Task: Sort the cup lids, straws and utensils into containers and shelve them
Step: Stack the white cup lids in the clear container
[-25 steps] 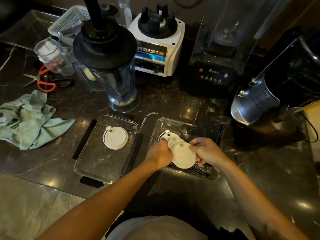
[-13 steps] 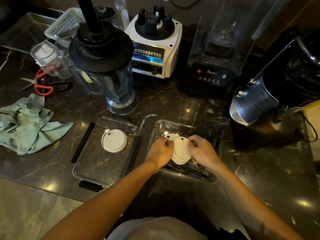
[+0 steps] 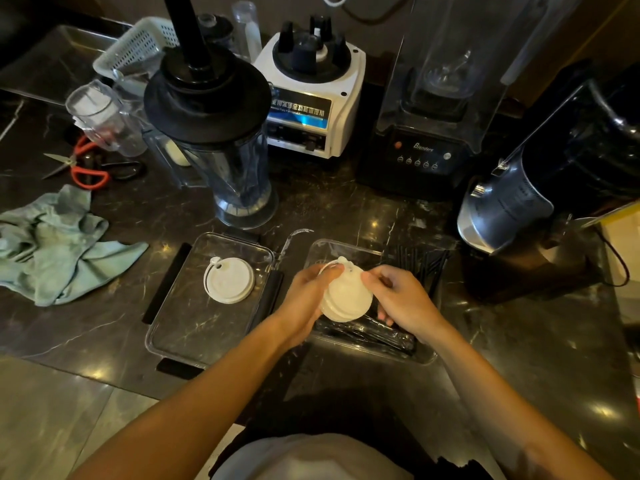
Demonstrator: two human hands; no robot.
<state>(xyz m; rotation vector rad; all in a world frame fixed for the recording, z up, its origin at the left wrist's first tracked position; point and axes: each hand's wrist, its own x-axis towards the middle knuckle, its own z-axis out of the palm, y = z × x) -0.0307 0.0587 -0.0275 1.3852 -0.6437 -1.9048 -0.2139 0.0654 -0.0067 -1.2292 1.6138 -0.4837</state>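
Observation:
Both hands hold a small stack of white cup lids [image 3: 346, 297] above the right clear container [image 3: 346, 249]. My left hand [image 3: 306, 299] grips the stack's left edge, and my right hand [image 3: 398, 299] pinches its right edge. Black straws [image 3: 420, 263] lie in that right container, partly hidden by my hands. One white lid [image 3: 229, 280] lies flat in the left clear container [image 3: 180, 327], which has black side clips.
A blender jar with a black lid [image 3: 211, 133] stands behind the containers, beside a white blender base [image 3: 311, 98], a black blender [image 3: 429, 133] and a dark appliance [image 3: 540, 188] at right. A green cloth [image 3: 52, 244] and red-handled scissors [image 3: 83, 166] lie at left.
The scattered lids in the right container have been gathered into one stack, now tilted up between both hands.

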